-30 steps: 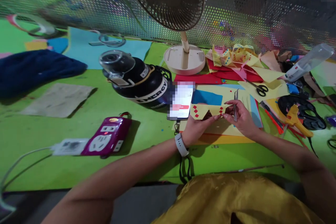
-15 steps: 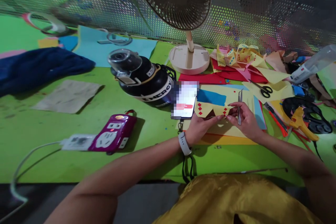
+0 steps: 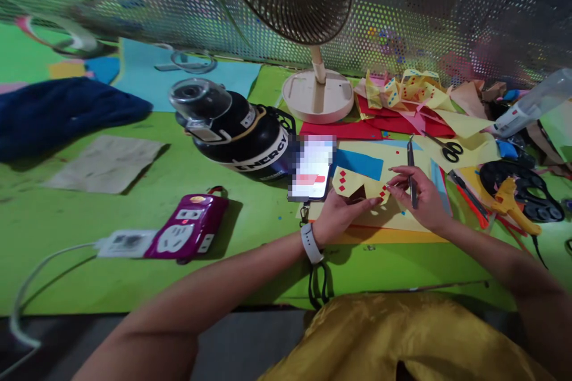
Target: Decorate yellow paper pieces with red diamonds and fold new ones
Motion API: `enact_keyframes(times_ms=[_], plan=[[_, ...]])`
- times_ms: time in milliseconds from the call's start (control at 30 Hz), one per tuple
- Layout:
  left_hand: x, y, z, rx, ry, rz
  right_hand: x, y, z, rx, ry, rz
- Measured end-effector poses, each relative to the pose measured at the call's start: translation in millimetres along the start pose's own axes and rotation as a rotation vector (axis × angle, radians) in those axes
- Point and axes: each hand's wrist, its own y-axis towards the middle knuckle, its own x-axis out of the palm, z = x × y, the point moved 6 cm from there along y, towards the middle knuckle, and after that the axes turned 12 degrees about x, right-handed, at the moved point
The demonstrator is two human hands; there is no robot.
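Note:
My left hand (image 3: 337,214) is closed on a notched yellow paper cutout (image 3: 348,184) that bears red diamond pieces near both ends. My right hand (image 3: 420,196) has a pair of tweezers (image 3: 412,175) tucked across its fingers, tips pointing away from me. Its thumb and forefinger meet at the cutout's right end, beside the red diamonds. Under both hands lie stacked sheets of pale yellow paper (image 3: 375,218). A blue paper strip (image 3: 360,164) rests just beyond the cutout. Left of it, a lit phone (image 3: 313,166) lies close to my left hand.
A black jug (image 3: 250,137) and a purple power adapter (image 3: 187,223) stand to the left. At the back is a fan (image 3: 318,95). Scissors (image 3: 449,150), a yellow glue gun (image 3: 509,205), a black palette (image 3: 522,187) and a clear bottle (image 3: 531,104) occupy the right.
The tweezers have turned slightly within my right hand, and the fingers have shifted a little on the cutout's right end. The cutout is tilted differently. The whole view has shifted slightly.

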Motion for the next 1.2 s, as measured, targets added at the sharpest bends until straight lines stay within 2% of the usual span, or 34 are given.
enact_keyframes(times_ms=[200,533,733,900,1200], plan=[[2.2,0.1,-0.8,-0.038,-0.096,-0.007,0.2,0.4,0.9,0.023,0.042,0.002],[0.8,-1.5,-4.5,-0.038,-0.078,-0.003,4.4,-3.4,0.5,0.003,0.022,-0.005],[2.0,1.6,1.0,0.027,-0.102,-0.018,2.9,-3.0,-1.2,0.022,0.041,0.003],[-0.4,-0.3,-5.2,-0.031,-0.068,-0.002,2.6,-2.8,-1.6,0.026,0.06,0.0],[1.7,1.2,-1.7,-0.038,-0.064,-0.023,1.2,-2.6,-0.3,0.025,0.056,0.018]])
